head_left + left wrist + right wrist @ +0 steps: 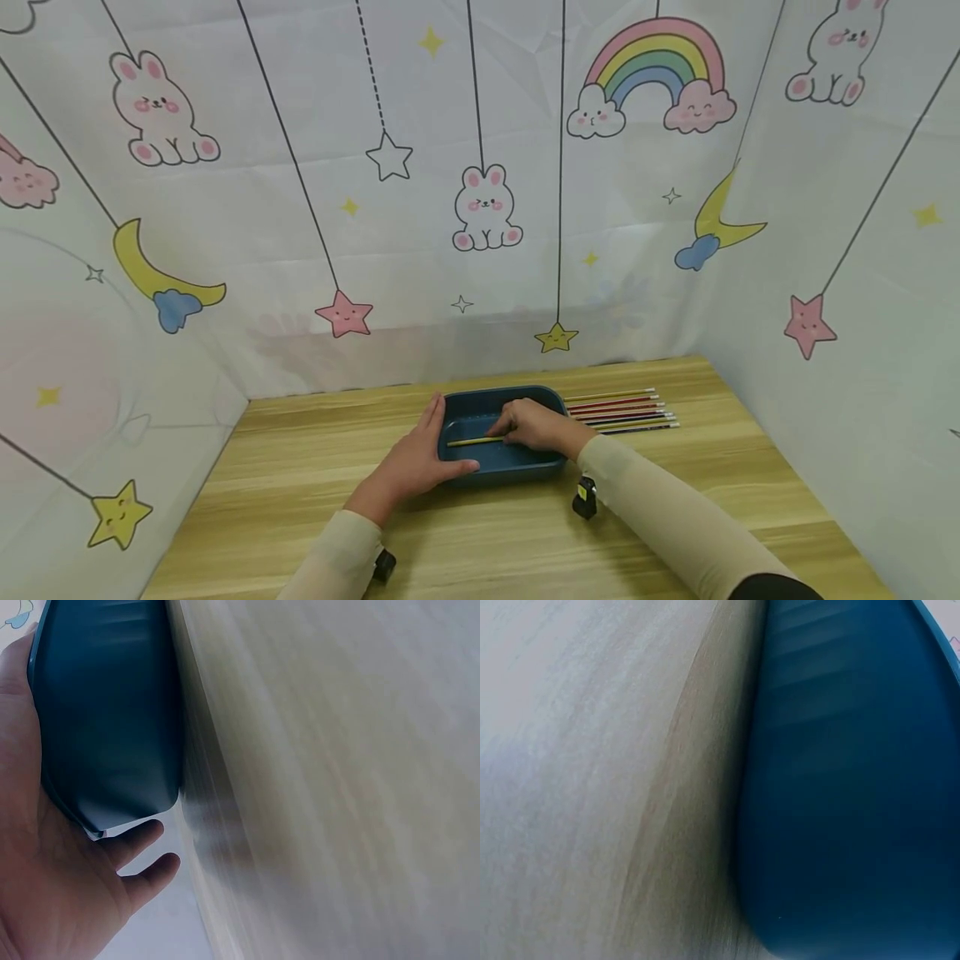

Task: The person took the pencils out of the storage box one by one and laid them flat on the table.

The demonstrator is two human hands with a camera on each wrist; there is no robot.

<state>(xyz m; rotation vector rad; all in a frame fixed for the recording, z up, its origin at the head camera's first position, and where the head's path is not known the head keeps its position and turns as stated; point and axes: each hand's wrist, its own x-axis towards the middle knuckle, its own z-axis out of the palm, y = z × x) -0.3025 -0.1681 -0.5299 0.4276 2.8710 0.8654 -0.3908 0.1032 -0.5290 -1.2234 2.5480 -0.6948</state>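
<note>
A dark blue rectangular plastic tray (pixel 495 477) rests on the table. Inside it lies a yellow pencil (pixel 468 442), its right part hidden under my right hand (pixel 534 423), which reaches over the tray and pinches it. My left hand (pixel 420 454) rests spread against the tray's left end, thumb over the front rim and straight fingers along the side. In the left wrist view two fingers (pixel 154 879) of it stick out past the tray's end. The right wrist view shows the tray's outer wall (pixel 840 795), while the hand itself is out of that picture.
Right of the tray, several striped pencils (pixel 618 410) lie side by side with white ends pointing right. The wood-grain table (pixel 322 450) meets a white cloth backdrop (pixel 420 275) printed with rabbits and stars at the back and sides.
</note>
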